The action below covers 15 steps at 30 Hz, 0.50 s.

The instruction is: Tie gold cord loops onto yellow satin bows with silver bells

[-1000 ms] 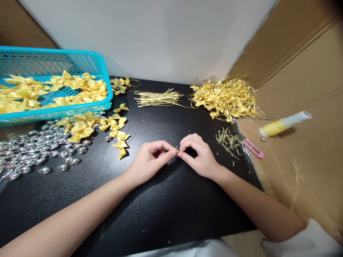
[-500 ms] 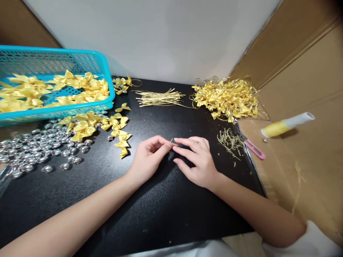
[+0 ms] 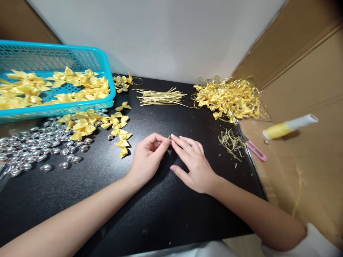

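Observation:
At the middle of the black table (image 3: 150,225), my left hand (image 3: 147,159) pinches a short bit of gold cord (image 3: 169,136) between thumb and index finger; most of it is hidden by the fingers. My right hand (image 3: 194,166) is open, palm down, its fingertips at the tip of the left thumb. Its thumb stands apart from the fingers. Yellow ribbon bows (image 3: 122,136) lie left of the hands, and beyond them are silver heart-like beads (image 3: 49,142). Farther back lies a bundle of cut gold cords (image 3: 160,97).
A blue basket (image 3: 111,85) with yellow bows stands at the back left. At the back right is a heap of finished-looking bows on gold loops (image 3: 230,98). Cord scraps (image 3: 230,142), pink-handled snips (image 3: 255,150) and a ribbon roll (image 3: 289,126) are on the right.
My right hand has shifted slightly left and its fingers have straightened and drawn closer together. My left hand keeps its pinch, with little movement.

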{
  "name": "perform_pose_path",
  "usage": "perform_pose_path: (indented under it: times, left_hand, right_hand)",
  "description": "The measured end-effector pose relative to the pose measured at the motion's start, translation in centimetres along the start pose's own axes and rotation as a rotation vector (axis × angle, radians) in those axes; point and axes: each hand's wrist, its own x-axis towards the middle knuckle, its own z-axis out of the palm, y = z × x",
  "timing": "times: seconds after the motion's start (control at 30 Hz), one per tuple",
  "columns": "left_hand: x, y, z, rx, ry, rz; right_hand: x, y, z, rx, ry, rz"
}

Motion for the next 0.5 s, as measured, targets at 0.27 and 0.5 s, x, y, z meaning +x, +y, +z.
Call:
perform_pose_path:
  times: [0.27,0.5]
  left_hand:
    - [-0.16,-0.11,0.09,0.027,0.011,-0.022]
    - [-0.01,0.13,-0.14,-0.008,-0.032,-0.107]
  right_hand:
    - [0.15,0.06,-0.16,0.006,-0.111,0.036]
    - [-0.05,0.11,0.14,-0.018,-0.128,0.007]
